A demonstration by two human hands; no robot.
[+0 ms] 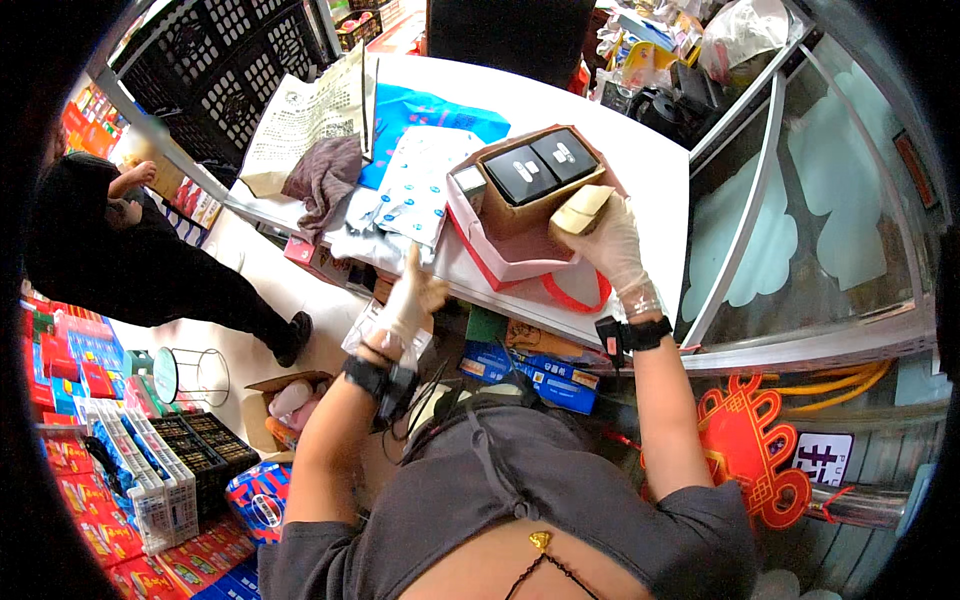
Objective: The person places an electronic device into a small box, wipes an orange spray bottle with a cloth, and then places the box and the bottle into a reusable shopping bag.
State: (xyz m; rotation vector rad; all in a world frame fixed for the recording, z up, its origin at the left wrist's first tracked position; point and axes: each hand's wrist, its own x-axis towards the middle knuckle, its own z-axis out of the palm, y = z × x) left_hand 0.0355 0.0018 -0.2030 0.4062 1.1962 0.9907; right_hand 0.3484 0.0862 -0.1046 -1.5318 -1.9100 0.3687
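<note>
My right hand (pixel 611 240), in a pale thin glove, grips a small tan box (pixel 581 209) at the right side of a pink-and-red gift bag (pixel 540 267). Inside that bag, a brown cardboard box (pixel 517 217) holds two black boxes (pixel 521 174) side by side. A small white box (pixel 471 182) is tucked in at the bag's left. My left hand (pixel 412 300), also gloved and slightly blurred, is at the table's front edge with its fingers apart and nothing seen in it. Just beyond it lies a white plastic package (pixel 426 180) with blue marks.
On the white table (pixel 637 142) are a blue bag (pixel 397 105), a printed paper bag (pixel 307 112) and a brown cloth (pixel 326 180). Glass panels (pixel 810 195) border the right. A person in dark clothes (pixel 135 247) stands at left, near crates (pixel 202 450) and stacked goods.
</note>
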